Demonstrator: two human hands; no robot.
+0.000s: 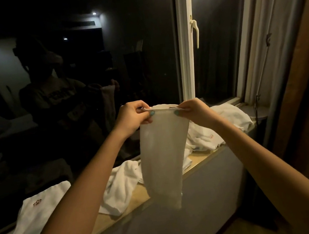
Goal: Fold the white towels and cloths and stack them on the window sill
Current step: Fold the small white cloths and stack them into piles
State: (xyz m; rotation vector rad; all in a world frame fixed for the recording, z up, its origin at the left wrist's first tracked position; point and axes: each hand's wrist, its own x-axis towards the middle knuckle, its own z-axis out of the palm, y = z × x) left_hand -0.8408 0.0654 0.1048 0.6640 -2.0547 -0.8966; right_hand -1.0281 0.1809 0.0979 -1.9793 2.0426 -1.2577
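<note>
White cloth (164,151), hanging lengthwise: top corners pinched in the fingers of left hand (134,117) and right hand (194,111). Folded towel (39,210) on window sill (137,196); two rumpled heaps (119,183) (228,122) seemingly remain.

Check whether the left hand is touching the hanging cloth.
Touching. The head view shows the left hand pinching the top corner of the cloth between thumb and fingers.

Person, two hands: left hand (132,118) and right hand (194,111) came on bare forearms (90,175), thumbnails (152,113) were short, rounded and painted teal, and the window glass (135,40) dimly reflected a pale top (57,94) with dark lettering.
</note>
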